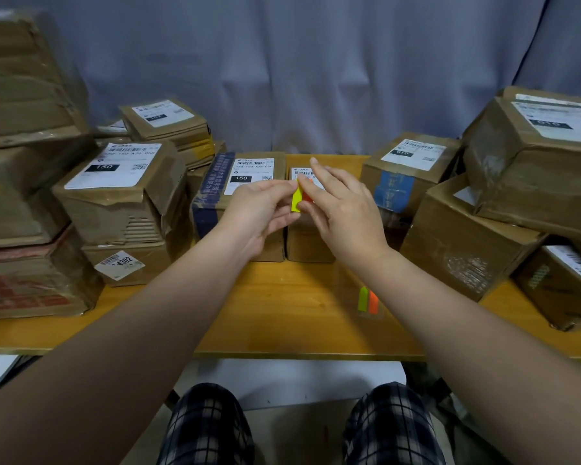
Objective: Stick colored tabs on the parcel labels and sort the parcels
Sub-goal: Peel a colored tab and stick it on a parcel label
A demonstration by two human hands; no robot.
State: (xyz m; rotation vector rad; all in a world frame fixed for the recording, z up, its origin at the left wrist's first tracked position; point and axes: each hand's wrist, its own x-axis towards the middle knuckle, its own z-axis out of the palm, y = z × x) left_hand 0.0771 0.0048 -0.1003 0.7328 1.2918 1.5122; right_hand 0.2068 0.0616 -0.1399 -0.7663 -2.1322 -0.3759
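Note:
My left hand point(260, 213) holds a small strip of colored tabs point(297, 199), yellow-green beside orange, above the middle of the table. My right hand point(341, 209) pinches at the strip with thumb and forefinger, its other fingers spread. Right behind the hands stand two cardboard parcels: one with blue tape and a label marked 150 point(249, 177), and a smaller parcel point(307, 245) whose label is partly hidden by my fingers. A second set of green and orange tabs point(368, 299) lies on the table by my right forearm.
Stacks of cardboard parcels fill the left side point(114, 196) and the right side point(530, 169) of the wooden table point(275, 313). Another labelled parcel point(406, 172) stands right of centre. A grey curtain hangs behind. My knees show below the table edge.

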